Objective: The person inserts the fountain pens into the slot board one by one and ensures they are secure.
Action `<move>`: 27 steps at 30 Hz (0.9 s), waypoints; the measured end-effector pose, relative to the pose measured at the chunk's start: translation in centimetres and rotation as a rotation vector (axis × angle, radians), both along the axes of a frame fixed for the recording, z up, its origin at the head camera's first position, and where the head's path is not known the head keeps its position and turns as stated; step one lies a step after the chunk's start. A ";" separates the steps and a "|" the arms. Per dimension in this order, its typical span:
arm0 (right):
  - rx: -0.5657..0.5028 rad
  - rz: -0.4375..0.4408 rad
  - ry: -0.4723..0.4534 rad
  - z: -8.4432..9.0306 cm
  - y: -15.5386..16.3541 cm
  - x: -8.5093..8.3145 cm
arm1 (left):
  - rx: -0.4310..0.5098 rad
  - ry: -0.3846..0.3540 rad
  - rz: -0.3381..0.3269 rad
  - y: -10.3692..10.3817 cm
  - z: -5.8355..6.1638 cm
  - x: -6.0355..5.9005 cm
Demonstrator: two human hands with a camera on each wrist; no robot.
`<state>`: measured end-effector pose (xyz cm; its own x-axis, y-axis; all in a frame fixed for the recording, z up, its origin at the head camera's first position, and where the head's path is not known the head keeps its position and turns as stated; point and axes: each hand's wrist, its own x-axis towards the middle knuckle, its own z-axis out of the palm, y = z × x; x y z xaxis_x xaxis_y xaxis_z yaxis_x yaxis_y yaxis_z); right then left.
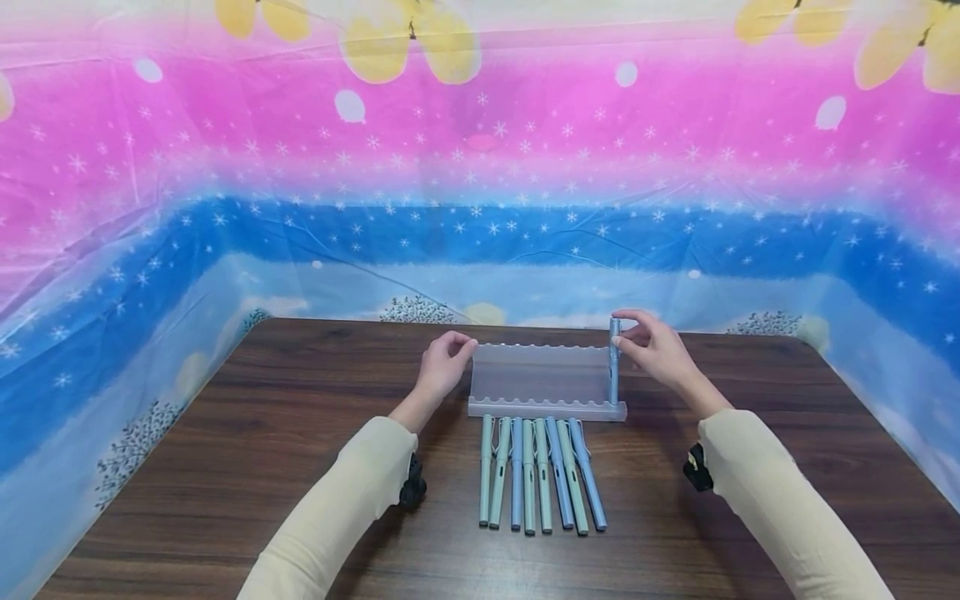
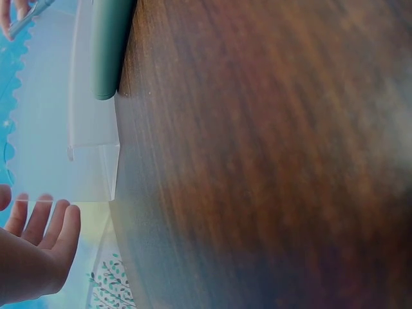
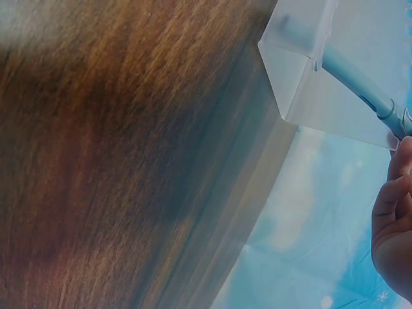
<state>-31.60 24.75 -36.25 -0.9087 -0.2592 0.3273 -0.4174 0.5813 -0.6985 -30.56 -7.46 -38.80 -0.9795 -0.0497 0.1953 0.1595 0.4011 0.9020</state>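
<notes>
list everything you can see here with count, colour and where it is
pen rack: one, frosted clear plastic, standing mid-table ahead of the pen row
upright pen: one, light blue, standing in the rack's right end
loose pens: eight, pale green and light blue, lying side by side on the table in front of the rack
table: one, dark brown wood
backdrop sheet: one, pink, blue and pale with snowflakes and yellow petals, draped behind and beside the table
sleeves: two, cream, on both forearms
left hand: one, fingers at the rack's left end
right hand: one, pinches the upright pen near its top
</notes>
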 end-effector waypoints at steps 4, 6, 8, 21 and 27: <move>-0.003 0.005 0.001 0.0 0.0 0.0 | 0.004 -0.002 0.002 0.0 0.0 -0.1; -0.001 0.004 0.001 0.0 0.0 -0.1 | 0.004 -0.002 0.000 0.0 0.0 0.0; 0.002 0.001 0.001 0.0 0.0 0.0 | -0.001 0.002 0.004 0.0 0.0 0.0; 0.016 -0.029 -0.028 0.2 0.0 0.3 | -0.007 -0.012 0.002 0.0 0.1 0.0; -0.019 -0.032 -0.010 0.2 0.4 0.6 | -0.008 -0.007 -0.005 -0.1 0.1 0.1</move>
